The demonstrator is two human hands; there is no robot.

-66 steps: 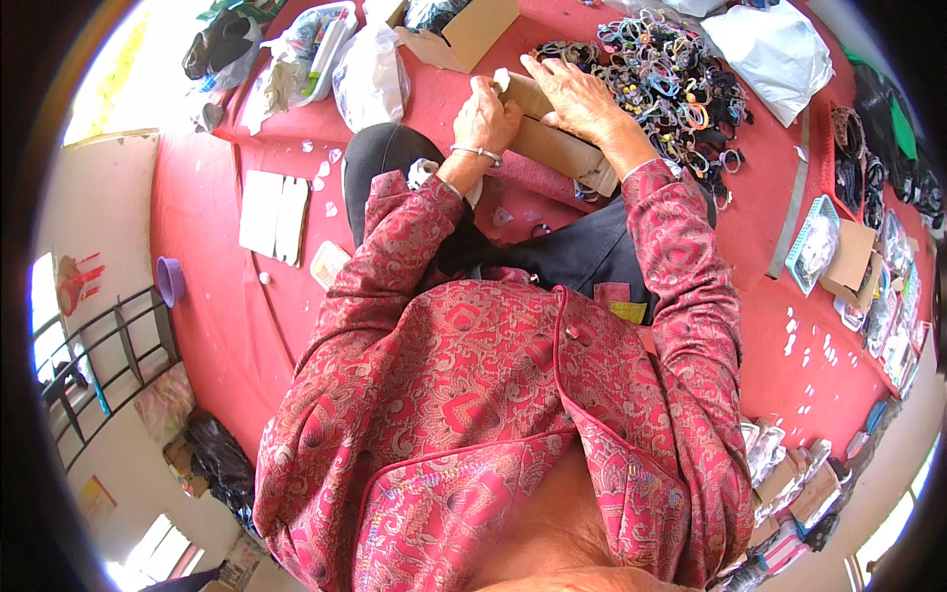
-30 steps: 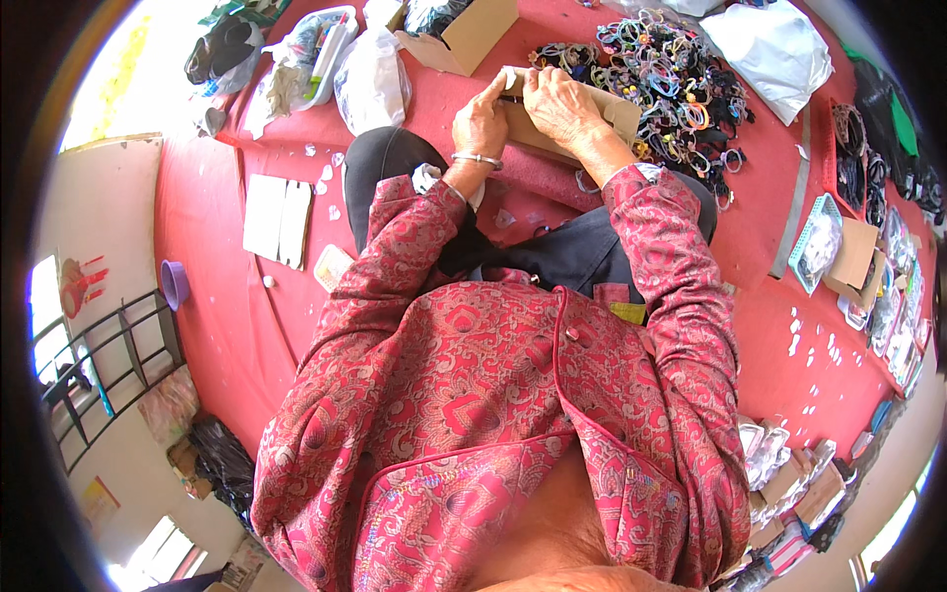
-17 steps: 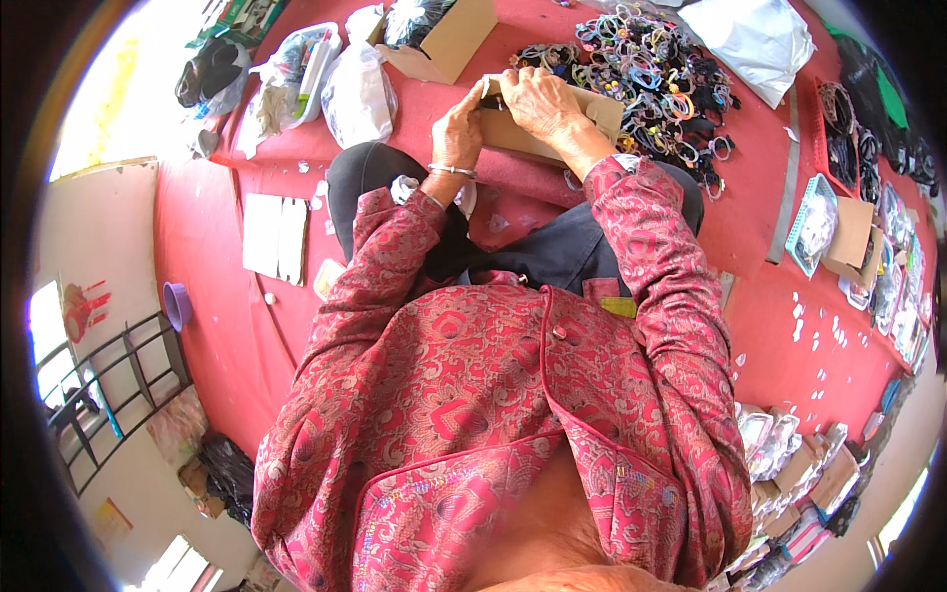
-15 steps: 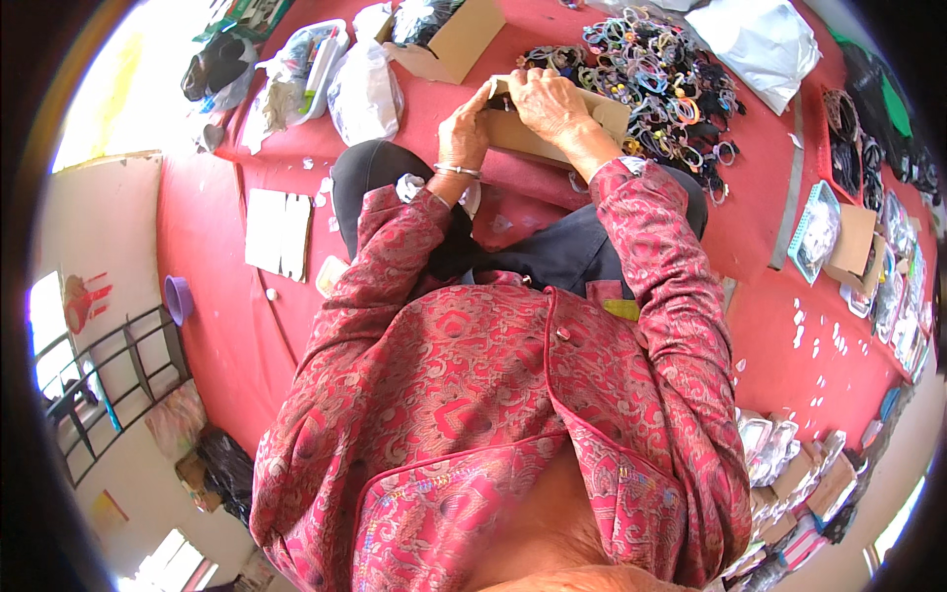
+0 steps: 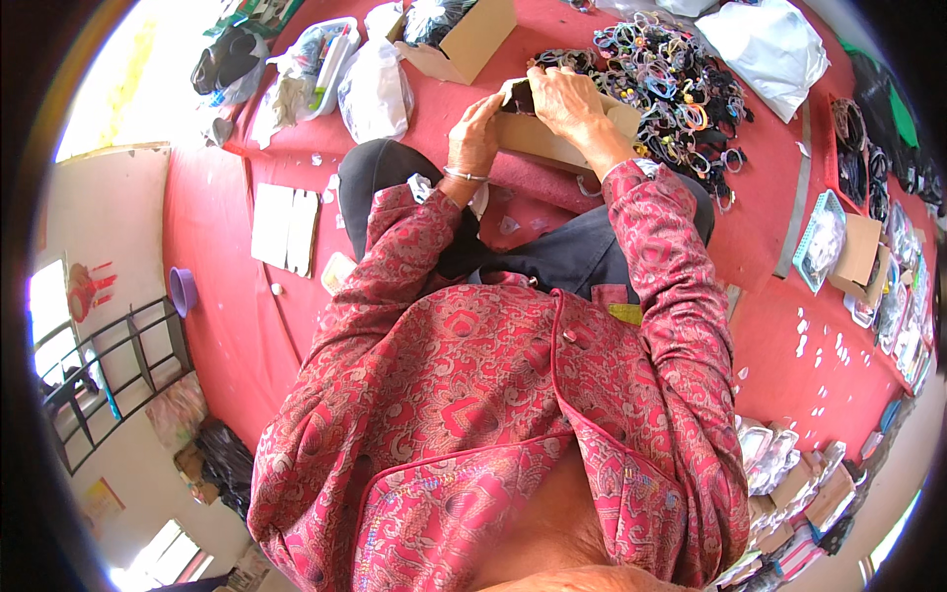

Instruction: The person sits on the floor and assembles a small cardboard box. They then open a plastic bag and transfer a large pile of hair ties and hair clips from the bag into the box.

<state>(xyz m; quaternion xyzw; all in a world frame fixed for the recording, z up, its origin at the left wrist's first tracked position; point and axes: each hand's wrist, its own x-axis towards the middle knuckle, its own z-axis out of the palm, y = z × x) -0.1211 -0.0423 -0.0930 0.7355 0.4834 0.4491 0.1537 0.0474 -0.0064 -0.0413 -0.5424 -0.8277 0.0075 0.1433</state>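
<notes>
A shallow cardboard box (image 5: pixel 541 141) lies across in front of my knees. My left hand (image 5: pixel 474 141) is closed on its left end, fingertips at the upper corner. My right hand (image 5: pixel 570 103) reaches over the box and is closed at its far rim near the same corner, thumb and fingers bent. Between the hands shows something dark (image 5: pixel 517 97); whether it is an item or the shaded inside of the box I cannot tell. Just right of the box spreads a big heap of hair ties (image 5: pixel 676 84), mostly black with coloured beads and bands.
Red cloth (image 5: pixel 232 326) covers the surface around me. Beyond the box stand an open carton (image 5: pixel 478 41), a white plastic bag (image 5: pixel 376 94) and a white tray (image 5: pixel 340 59). Another white bag (image 5: pixel 764 49) lies behind the heap. At right are a teal basket (image 5: pixel 821 242) and several packets.
My hands have drawn slightly apart at the box's left corner, with more of the dark area now showing between them. The whole view has shifted a little.
</notes>
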